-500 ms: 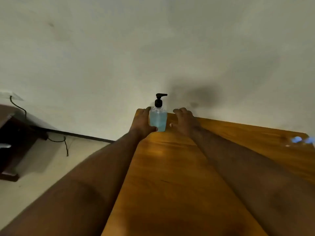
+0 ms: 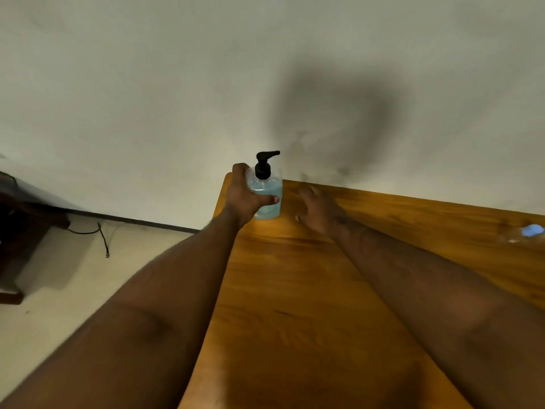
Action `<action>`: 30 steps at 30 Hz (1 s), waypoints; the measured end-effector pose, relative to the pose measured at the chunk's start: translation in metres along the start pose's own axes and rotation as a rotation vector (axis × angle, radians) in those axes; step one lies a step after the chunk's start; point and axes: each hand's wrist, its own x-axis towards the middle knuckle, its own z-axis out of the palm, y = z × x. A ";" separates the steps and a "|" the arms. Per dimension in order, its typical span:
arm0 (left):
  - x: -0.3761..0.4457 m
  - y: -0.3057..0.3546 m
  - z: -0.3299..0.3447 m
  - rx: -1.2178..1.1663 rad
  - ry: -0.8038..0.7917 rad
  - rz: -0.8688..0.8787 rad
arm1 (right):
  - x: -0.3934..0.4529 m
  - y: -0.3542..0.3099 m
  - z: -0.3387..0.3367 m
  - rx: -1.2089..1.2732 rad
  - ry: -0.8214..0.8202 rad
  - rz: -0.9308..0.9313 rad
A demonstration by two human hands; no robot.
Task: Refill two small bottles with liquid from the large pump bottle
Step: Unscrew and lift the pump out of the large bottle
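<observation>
— Gripping the pump bottle (image 2: 267, 199), is he?
— Yes, the left hand (image 2: 246, 196) wraps round it, thumb across the front, at the far left corner of the wooden table (image 2: 295, 290).
— And the other?
— The right hand (image 2: 320, 212) hovers just beside it, fingers loose, holding nothing. Something small and blue (image 2: 532, 230) lies blurred far right.

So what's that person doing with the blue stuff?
A person is reaching across a wooden table. Their left hand grips a clear pump bottle of blue liquid at the table's far corner, thumb across its front. The right hand is beside it, fingers relaxed, holding nothing. Something small and blue lies blurred at the right edge.
</observation>
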 end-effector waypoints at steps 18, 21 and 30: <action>-0.250 0.027 0.105 -0.071 -0.326 0.037 | -0.290 0.032 -0.045 0.313 0.325 0.142; -0.284 0.028 0.134 -0.057 -0.401 0.050 | -0.337 0.040 -0.045 0.370 0.335 0.161; -0.324 0.047 0.208 -0.026 -0.374 0.054 | -0.371 0.097 -0.021 0.460 0.371 0.246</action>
